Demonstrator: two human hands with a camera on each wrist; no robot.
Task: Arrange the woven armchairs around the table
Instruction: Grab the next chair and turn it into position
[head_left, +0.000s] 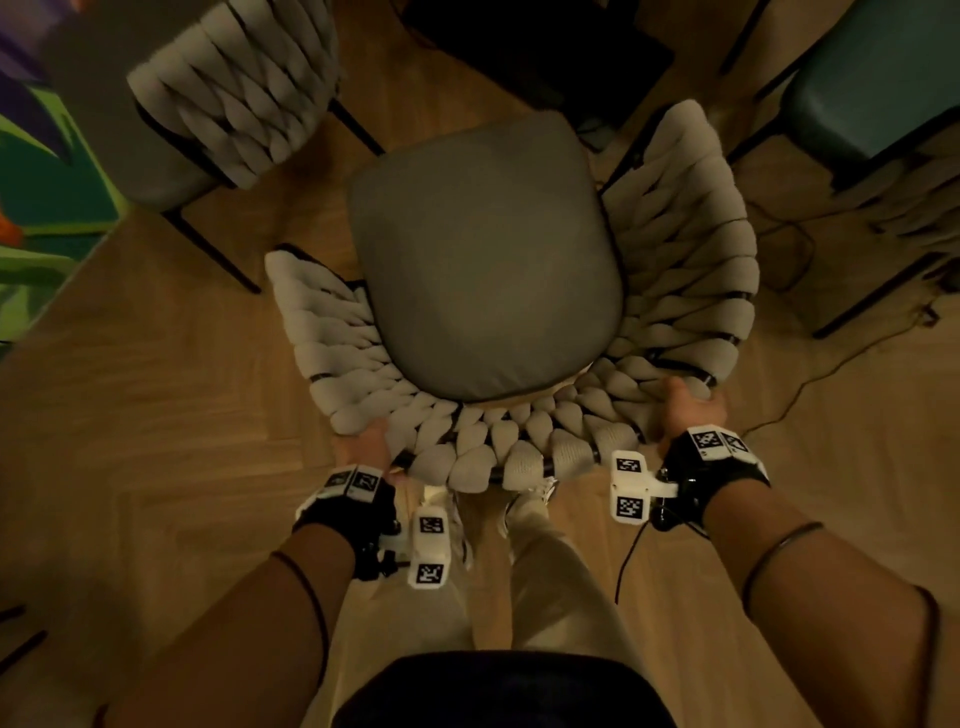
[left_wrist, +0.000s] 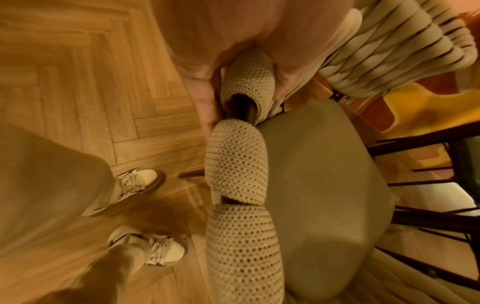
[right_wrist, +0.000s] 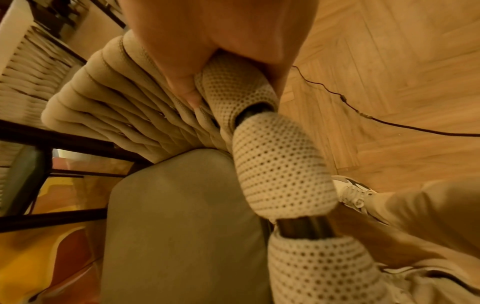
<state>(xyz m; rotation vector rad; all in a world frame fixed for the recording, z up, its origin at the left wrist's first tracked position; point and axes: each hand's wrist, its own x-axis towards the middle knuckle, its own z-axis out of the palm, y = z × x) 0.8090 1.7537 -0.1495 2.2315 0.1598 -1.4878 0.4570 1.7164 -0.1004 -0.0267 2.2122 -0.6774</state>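
Observation:
A woven armchair (head_left: 675, 270) with thick cream cords and a grey seat cushion (head_left: 483, 260) stands right in front of me on the wood floor. My left hand (head_left: 363, 441) grips the top rail of its curved back at the left. My right hand (head_left: 691, 410) grips the same rail at the right. In the left wrist view the left hand (left_wrist: 233, 67) curls round a mesh-covered cord (left_wrist: 246, 82). In the right wrist view the right hand (right_wrist: 207, 51) wraps a like cord (right_wrist: 233, 86). A second woven armchair (head_left: 234, 93) stands at the upper left.
A dark table base (head_left: 535, 47) lies beyond the chair. A teal-seated chair (head_left: 872, 88) stands at the upper right. A thin cable (head_left: 810, 379) runs over the floor at the right. A colourful rug (head_left: 47, 197) lies at the left. My shoes (left_wrist: 140, 181) are just behind the chair.

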